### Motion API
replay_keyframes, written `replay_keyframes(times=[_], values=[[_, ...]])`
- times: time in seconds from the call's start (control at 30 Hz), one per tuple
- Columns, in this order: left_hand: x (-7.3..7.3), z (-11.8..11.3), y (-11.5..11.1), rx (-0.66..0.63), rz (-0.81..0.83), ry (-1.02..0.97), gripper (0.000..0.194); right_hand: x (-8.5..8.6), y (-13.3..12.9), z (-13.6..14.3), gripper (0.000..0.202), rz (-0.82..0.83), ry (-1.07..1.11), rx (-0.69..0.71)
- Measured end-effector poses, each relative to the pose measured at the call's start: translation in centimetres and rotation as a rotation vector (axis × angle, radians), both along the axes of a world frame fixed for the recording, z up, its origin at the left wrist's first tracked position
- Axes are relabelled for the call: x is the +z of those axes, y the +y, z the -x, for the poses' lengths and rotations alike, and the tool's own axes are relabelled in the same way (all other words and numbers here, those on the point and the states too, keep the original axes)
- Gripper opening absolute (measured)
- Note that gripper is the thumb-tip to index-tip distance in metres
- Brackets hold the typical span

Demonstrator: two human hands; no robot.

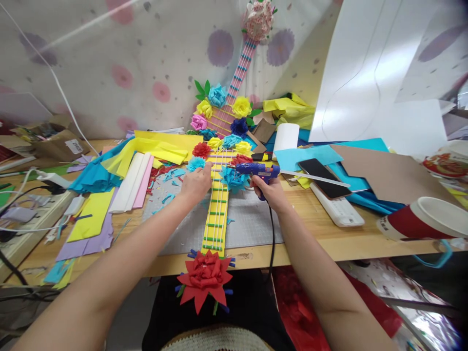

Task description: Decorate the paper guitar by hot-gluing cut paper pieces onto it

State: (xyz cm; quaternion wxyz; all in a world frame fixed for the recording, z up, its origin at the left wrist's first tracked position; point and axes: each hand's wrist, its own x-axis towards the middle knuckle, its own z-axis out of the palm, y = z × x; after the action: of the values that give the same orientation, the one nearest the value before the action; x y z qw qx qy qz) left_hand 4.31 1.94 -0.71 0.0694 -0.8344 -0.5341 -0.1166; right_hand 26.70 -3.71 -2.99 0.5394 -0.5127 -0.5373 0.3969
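Observation:
A yellow paper guitar (215, 214) lies over a grey cutting mat (175, 234), its neck pointing toward me and a big red paper flower (206, 278) at the near end, past the table edge. Paper flowers ring its far body. My right hand (269, 190) is wrapped round a blue glue gun (258, 169), whose nozzle points left over the guitar's body. My left hand (197, 185) rests at the body's left side by a light-blue flower (196, 164), fingers pressed together; whatever they hold, if anything, is too small to make out. A stick of glue (314, 178) extends from the gun's rear.
A pink paper guitar (237, 80) leans on the wall behind. Crepe paper (91, 168) and a power strip (40, 214) lie left. On the right are a black phone (323, 178), a white device (338, 207), a red-and-white cup (420, 219) and brown card (391, 170). The gun's cord hangs over the edge.

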Motion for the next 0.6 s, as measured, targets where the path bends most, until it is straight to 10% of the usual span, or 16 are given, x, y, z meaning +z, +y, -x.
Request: replay_keyframes(times=[0.6], values=[[-0.9, 0.39, 0.59, -0.034, -0.152, -0.059, 0.063, 0.22, -0.1, 0.1, 0.044, -0.01, 0.002, -0.003]])
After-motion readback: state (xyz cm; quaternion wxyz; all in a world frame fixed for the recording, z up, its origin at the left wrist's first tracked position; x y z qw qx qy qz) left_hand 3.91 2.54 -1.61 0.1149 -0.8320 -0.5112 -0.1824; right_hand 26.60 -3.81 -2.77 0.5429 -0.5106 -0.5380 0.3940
